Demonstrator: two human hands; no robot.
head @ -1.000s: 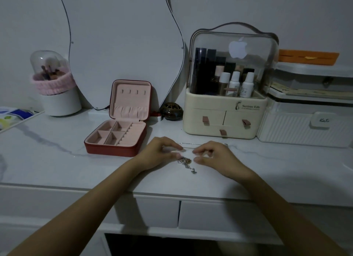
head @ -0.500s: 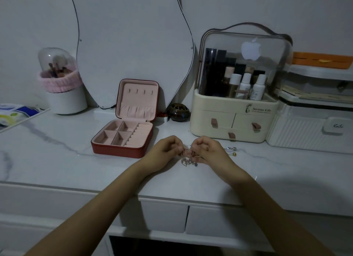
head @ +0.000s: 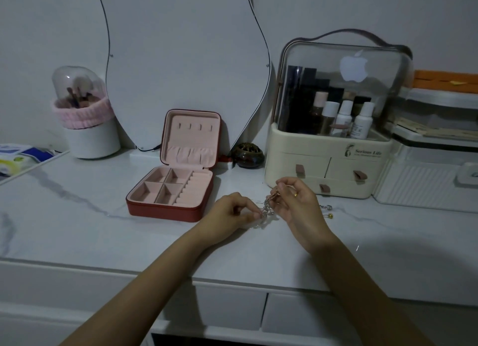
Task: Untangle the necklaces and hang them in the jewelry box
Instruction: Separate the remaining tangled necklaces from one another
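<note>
The person is risking a tighter knot if the two hands are pulling apart too hard, since the thin silver and rose-gold tangled necklace chains (head: pixel 269 211) are looking delicate. The left hand (head: pixel 230 212) is pinching the silver clump low with curled fingers; the right hand (head: pixel 297 203) is pinching the rosy strand higher. The tangle is hanging between them, with the open red pink-lined jewelry box (head: pixel 176 183) at ten o'clock, its hooks bare.
</note>
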